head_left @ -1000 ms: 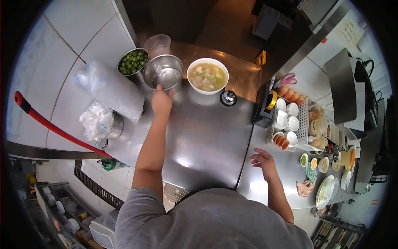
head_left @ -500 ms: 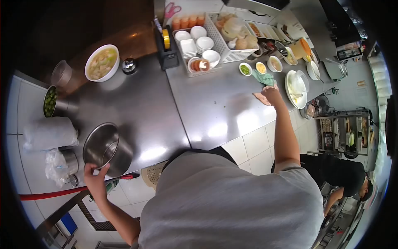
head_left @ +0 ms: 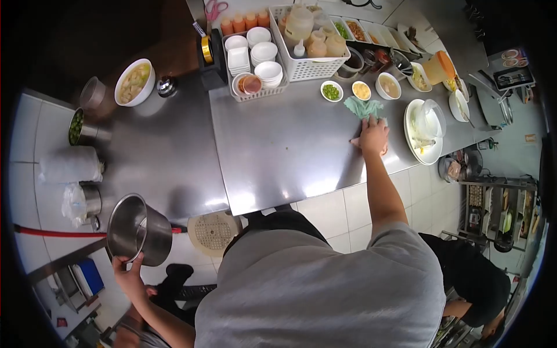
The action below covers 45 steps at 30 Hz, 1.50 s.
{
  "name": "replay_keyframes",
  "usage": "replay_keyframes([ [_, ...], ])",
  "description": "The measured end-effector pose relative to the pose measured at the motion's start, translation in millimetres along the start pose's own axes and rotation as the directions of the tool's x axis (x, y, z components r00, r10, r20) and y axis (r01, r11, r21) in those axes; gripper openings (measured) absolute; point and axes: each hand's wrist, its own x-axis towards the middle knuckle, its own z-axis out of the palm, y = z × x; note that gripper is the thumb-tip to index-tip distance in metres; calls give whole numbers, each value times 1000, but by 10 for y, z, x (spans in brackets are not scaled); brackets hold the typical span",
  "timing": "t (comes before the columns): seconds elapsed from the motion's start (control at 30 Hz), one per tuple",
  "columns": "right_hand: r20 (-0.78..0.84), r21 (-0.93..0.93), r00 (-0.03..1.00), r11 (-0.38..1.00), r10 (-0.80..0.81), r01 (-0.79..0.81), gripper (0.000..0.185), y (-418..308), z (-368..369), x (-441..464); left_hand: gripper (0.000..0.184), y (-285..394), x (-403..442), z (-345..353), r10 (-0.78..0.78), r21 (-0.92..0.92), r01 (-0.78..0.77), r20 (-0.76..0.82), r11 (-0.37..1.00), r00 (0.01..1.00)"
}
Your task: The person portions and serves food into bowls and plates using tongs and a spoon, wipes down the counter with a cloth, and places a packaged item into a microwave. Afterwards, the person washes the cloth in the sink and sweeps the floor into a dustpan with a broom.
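My left hand (head_left: 129, 271) grips the rim of a deep stainless steel pot (head_left: 156, 238), thumb and fingers pinching its near side. The pot is tilted, its mouth facing left, and hangs at the front edge of the steel counter (head_left: 168, 156). My right hand (head_left: 374, 138) is down on the counter at the right, over a pinkish cloth (head_left: 354, 141) whose edges peek out at its sides. Just beyond those fingertips lies a crumpled green cloth (head_left: 361, 108). A white oval plate (head_left: 430, 155) with food scraps and a clear plastic bowl (head_left: 435, 119) sits right of that hand.
Small bowls of chopped green onion (head_left: 331, 91) and yellow bits (head_left: 361, 90) stand behind the cloths. Baskets of white dishes (head_left: 264, 93) and squeeze bottles (head_left: 300, 26) line the back. A soup bowl (head_left: 136, 84) sits at left. Another person (head_left: 478, 278) works at right; someone else's shoe (head_left: 178, 272) shows below.
The pot has moved off the counter toward me in my left hand. My right hand has shifted, now covering more of the pinkish cloth. The view has shifted, and another person appears lower left.
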Motion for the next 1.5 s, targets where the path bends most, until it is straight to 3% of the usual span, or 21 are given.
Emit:
replay_keyframes([
  [0.13, 1, 91, 980, 976, -198, 198, 42, -196, -149, -561, 29, 132, -435, 297, 84, -110, -87, -33, 990, 996],
  [0.17, 255, 110, 959, 989, -121, 95, 44, -363, -259, -620, 30, 105, -493, 332, 22, -99, -24, -19, 995, 1000],
  [0.27, 115, 108, 913, 918, -392, 381, 64, -868, 203, -763, 30, 412, -782, 501, 93, -140, -93, -5, 986, 996],
  [0.33, 171, 308, 827, 826, -536, 472, 59, -1411, 98, -965, 31, 591, -946, 534, 125, -95, -127, -18, 987, 992],
  [0.4, 123, 534, 432, 427, -894, 730, 38, -1695, 145, -1755, 32, 745, -1069, 516, 169, -85, -169, -9, 982, 986],
  [0.43, 87, 651, 189, 199, -978, 732, 29, -1838, 159, -2143, 31, 858, -1120, 512, 161, -60, -162, -15, 985, 987],
  [0.47, 260, 792, 107, 275, -960, 545, 25, -1892, -298, -2561, 31, 945, -1164, 508, 157, -43, -158, -24, 987, 987],
  [0.5, 164, 900, -150, 86, -975, 428, 20, -1830, -368, -2882, 29, 965, -1182, 485, 187, -23, -187, -33, 982, 982],
  [0.53, 75, 994, -373, 97, -925, -42, 16, -1909, -506, -3029, 27, 966, -1189, 454, 216, -5, -216, -36, 976, 976],
  [0.63, 378, 796, -544, 562, -750, -222, 17, -1748, -1068, -2433, 23, 993, -1283, 379, 267, -37, -270, -68, 962, 961],
  [0.73, 546, 717, -478, 679, -688, -158, 20, -1273, -1441, -1324, 22, 808, -1389, 294, 213, -129, -225, -99, 966, 972],
  [0.8, 509, 809, -338, 574, -792, -126, 24, -701, -1420, -710, 27, 646, -1397, 273, 83, -207, -99, -85, 973, 993],
  [0.87, 837, 544, -173, 826, -520, 149, 31, -334, -1947, -189, 28, 537, -1391, 325, 87, -222, -102, -74, 970, 993],
  [0.93, 664, 661, 161, 673, -731, 331, 36, 213, -1635, 90, 29, 400, -1329, 351, 118, -197, -128, -60, 972, 991],
  [1.0, 728, 489, 535, 872, -429, 35, 52, 372, -1563, 180, 30, 389, -1299, 392, 125, -167, -128, -31, 978, 992],
  [1.07, 274, 445, 935, 891, -225, 84, 59, 605, -630, 68, 31, 446, -1310, 478, 122, -182, -123, -19, 976, 992],
  [1.1, -18, 421, 995, 902, -97, 95, 63, 686, -198, 4, 31, 415, -1287, 482, 132, -159, -129, 11, 979, 991],
  [1.2, -172, 185, 976, 969, -131, 163, 69, 670, 252, -125, 31, 419, -1317, 515, 140, -177, -140, -12, 974, 990],
  [1.33, -293, 567, 929, 823, 226, -22, 50, 412, 409, 388, 31, 435, -1383, 493, 86, -224, -76, 32, 972, 996],
  [1.43, 14, 624, 991, 776, -130, 93, 39, 165, 302, 309, 32, 430, -1441, 481, 90, -196, -85, 16, 977, 996],
  [1.5, -120, 747, 947, 602, -297, 283, 37, -250, 224, -552, 31, 335, -1438, 424, 92, -178, -91, 1, 980, 996],
])
